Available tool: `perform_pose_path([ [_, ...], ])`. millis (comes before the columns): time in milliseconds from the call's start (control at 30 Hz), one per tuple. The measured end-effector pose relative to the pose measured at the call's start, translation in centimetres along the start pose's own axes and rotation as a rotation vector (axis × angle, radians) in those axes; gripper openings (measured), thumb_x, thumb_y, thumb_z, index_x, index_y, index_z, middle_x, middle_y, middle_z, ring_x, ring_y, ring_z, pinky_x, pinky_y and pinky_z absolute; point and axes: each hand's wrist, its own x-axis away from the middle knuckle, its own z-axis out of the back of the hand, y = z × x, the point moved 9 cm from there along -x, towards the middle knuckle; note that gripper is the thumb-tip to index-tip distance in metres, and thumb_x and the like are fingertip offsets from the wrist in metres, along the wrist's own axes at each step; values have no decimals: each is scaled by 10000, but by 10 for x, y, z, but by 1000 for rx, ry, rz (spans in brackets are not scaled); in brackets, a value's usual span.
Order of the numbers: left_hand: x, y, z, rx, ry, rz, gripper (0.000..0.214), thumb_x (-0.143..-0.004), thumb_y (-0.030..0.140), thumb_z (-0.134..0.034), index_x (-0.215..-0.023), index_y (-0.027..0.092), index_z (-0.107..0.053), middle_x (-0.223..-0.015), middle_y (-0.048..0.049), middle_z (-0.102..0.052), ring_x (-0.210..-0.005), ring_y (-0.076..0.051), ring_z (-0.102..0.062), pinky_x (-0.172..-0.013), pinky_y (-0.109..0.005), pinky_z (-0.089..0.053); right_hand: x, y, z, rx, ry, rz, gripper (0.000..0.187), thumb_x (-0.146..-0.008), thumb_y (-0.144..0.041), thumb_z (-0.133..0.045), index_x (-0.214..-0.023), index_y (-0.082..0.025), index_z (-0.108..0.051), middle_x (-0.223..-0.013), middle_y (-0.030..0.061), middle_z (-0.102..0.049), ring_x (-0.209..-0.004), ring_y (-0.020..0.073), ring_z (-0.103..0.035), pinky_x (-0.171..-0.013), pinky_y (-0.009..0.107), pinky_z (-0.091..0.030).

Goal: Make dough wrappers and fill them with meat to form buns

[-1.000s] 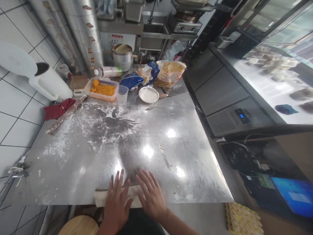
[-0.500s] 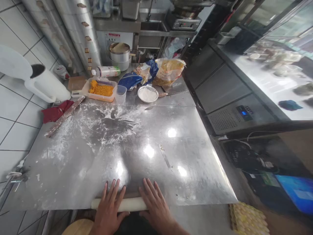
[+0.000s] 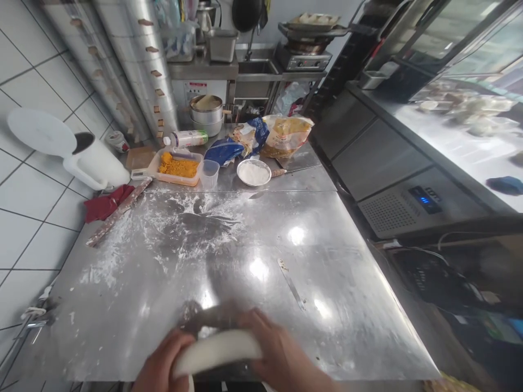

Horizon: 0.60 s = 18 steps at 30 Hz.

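Note:
A thick pale roll of dough (image 3: 218, 351) is held up off the steel table (image 3: 163, 305) near its front edge, bowed upward in the middle. My left hand (image 3: 163, 362) is wrapped around its left part, and a short end shows below the fingers. My right hand (image 3: 278, 348) grips the right end, blurred a little by motion. Under the dough a dark reflection shows on the metal. A flat metal strip (image 3: 291, 284), smeared near its top, lies on the table to the right, beyond my right hand.
Flour (image 3: 196, 218) is scattered over the table's left half. Along the back stand a tub of orange filling (image 3: 180, 167), a clear cup (image 3: 210, 175), a bowl of flour (image 3: 254, 172) and food bags (image 3: 286, 133). A rolling pin (image 3: 118, 212) lies at left beside a red cloth (image 3: 107, 204).
Both hands were flat on the dough roll with fingers spread at the table edge. Now they grasp it and have raised it, bending it. The view has shifted slightly.

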Motion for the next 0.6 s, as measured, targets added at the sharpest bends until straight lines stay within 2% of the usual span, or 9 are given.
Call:
perform_pose_path([
  [33, -24, -5, 23, 69, -55, 74, 508, -851, 236, -557, -1344, 337, -624, -1254, -34, -743, -1071, -202, -730, -926, -284, -588, -27, -6, 19, 34, 0, 13, 557, -771, -147, -631, -1305, -301, -598, -1154, 38, -725, -896, 206, -732, -760, 297, -576],
  [100, -78, -11, 59, 110, -171, 116, 447, -895, 253, -524, -1315, 336, -650, -1209, -17, -763, -1012, -190, -736, -877, -273, -582, -85, -9, 44, 150, 18, 24, 493, -807, -209, -683, -1288, -310, -647, -1127, 37, -748, -918, 216, -726, -794, 311, -578],
  [133, -105, -19, 77, 38, -158, 135, 412, -895, 259, -536, -1274, 333, -681, -1167, -11, -778, -974, -187, -743, -848, -269, -579, -113, -7, 51, 180, 43, 20, 454, -819, -241, -704, -1268, -300, -671, -1128, 48, -751, -948, 230, -721, -832, 332, -578],
  [200, -151, -41, 109, -131, -22, 177, 341, -906, 296, -565, -1208, 289, -724, -1141, -51, -782, -1005, -220, -739, -892, -315, -569, -160, 3, 55, 232, 101, 4, 364, -875, -290, -685, -1236, -251, -701, -1180, 100, -735, -1046, 273, -700, -947, 411, -562],
  [233, -165, -52, 119, -198, 58, 194, 329, -915, 307, -567, -1196, 260, -732, -1166, -84, -772, -1059, -245, -728, -939, -352, -558, -175, 8, 54, 256, 136, -2, 352, -908, -301, -658, -1249, -226, -700, -1224, 128, -717, -1113, 298, -677, -1009, 454, -539],
  [300, -177, -72, 129, -267, 178, 205, 348, -946, 309, -534, -1226, 216, -721, -1250, -136, -735, -1171, -287, -692, -1020, -418, -525, -188, 17, 51, 291, 198, 0, 375, -953, -282, -605, -1313, -201, -668, -1275, 149, -694, -1209, 312, -632, -1096, 484, -489],
  [400, -169, -88, 133, -322, 287, 188, 377, -989, 269, -447, -1264, 228, -702, -1278, -111, -732, -1179, -268, -696, -1012, -413, -535, -182, 23, 52, 317, 288, -6, 426, -962, -215, -569, -1383, -190, -623, -1336, 144, -674, -1269, 308, -596, -1166, 489, -440],
  [500, -174, -85, 142, -362, 415, 167, 422, -1036, 283, -353, -1292, 236, -685, -1283, -91, -742, -1173, -253, -704, -982, -399, -557, -191, 13, 62, 321, 387, -20, 414, -1011, -256, -494, -1400, -173, -610, -1383, 152, -650, -1281, 301, -591, -1139, 459, -473],
  [600, -210, -71, 146, -408, 564, 145, 485, -1065, 346, -303, -1386, 183, -628, -1387, -147, -686, -1373, -306, -593, -1096, -457, -512, -237, -9, 65, 317, 466, -2, 447, -1069, -371, -397, -1427, -186, -592, -1455, 142, -616, -1391, 279, -530, -1191, 436, -436],
])
